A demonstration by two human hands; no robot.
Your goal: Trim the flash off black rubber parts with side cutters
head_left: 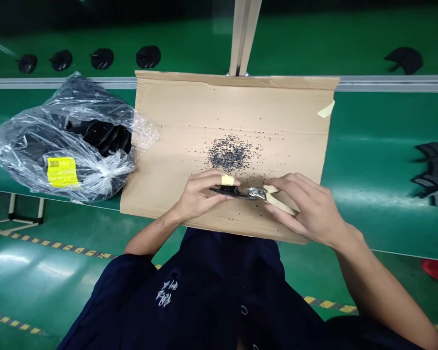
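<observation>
Two grips: pinching black part (238, 194) in left hand (194, 195); closed around pliers (282, 206) in right hand (319, 211).
Black part: above cardboard (175, 104), at pliers' tip.
Pliers risk: gouging edge or nicking fingertip, from slipping.

One head-worn camera looks forward and down over the hands (257, 197).

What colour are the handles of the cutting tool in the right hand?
Pale cream-yellow handles, seen best in the head view.
</observation>
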